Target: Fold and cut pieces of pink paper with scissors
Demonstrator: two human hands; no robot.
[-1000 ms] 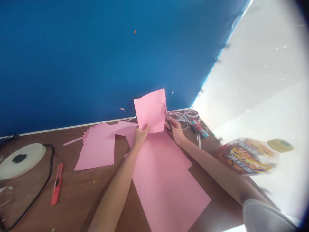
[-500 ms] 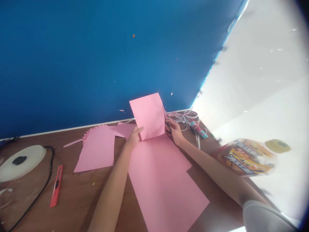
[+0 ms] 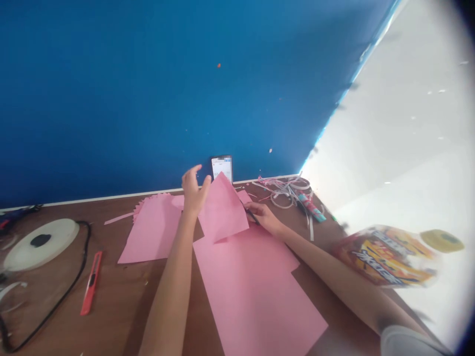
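A piece of pink paper (image 3: 224, 215) stands tilted at the middle of the table, one corner pointing up. Beside its left edge, my left hand (image 3: 193, 190) is raised with fingers and thumb apart, holding nothing. My right hand (image 3: 262, 216) grips dark-handled scissors (image 3: 253, 215) at the paper's right edge; their blades are mostly hidden. Beneath lie larger pink sheets (image 3: 256, 291). Left of them is another pink sheet (image 3: 150, 237) with a fringed edge. A phone (image 3: 222, 167) with its screen lit leans on the blue wall, partly covered by the raised paper.
A red utility knife (image 3: 91, 283) and a white disc with a black centre (image 3: 55, 245) lie left, near a black cable (image 3: 76, 277). Curled paper strips (image 3: 284, 190) and a turquoise-red tube (image 3: 310, 206) lie back right. A yellow-capped bottle (image 3: 389, 257) is beyond my right forearm.
My left hand has let go of the pink piece and moved up and left, opening. The piece has turned and dropped lower, revealing the phone. My right hand keeps the scissors at its edge.
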